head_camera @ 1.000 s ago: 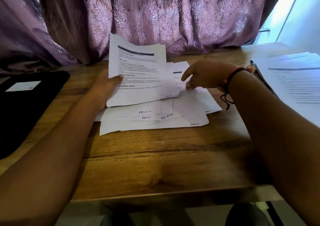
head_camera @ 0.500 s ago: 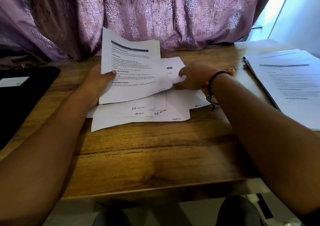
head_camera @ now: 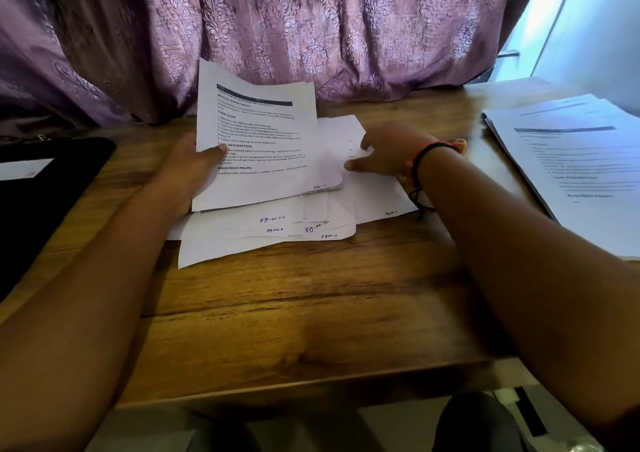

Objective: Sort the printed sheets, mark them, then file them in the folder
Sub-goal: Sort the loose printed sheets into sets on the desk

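My left hand (head_camera: 188, 167) grips a small bundle of printed sheets (head_camera: 263, 140) by its left edge, thumb on top, tilting it up off the table. Under it lies a loose pile of white sheets (head_camera: 263, 240) with handwritten page numbers along their lower edges. My right hand (head_camera: 388, 152) reaches into the pile from the right and pinches a white sheet (head_camera: 346, 133) between thumb and fingers. A black folder (head_camera: 41, 202) with a white label lies at the left edge of the table.
A second stack of printed sheets (head_camera: 575, 171) lies at the right on the wooden table (head_camera: 311, 313). A purple patterned curtain (head_camera: 277, 29) hangs right behind the table. Bare wood stretches between the pile and the front edge.
My right hand has drawn in under the lifted bundle and closed its fingers on a sheet in the pile. My left hand keeps the bundle raised.
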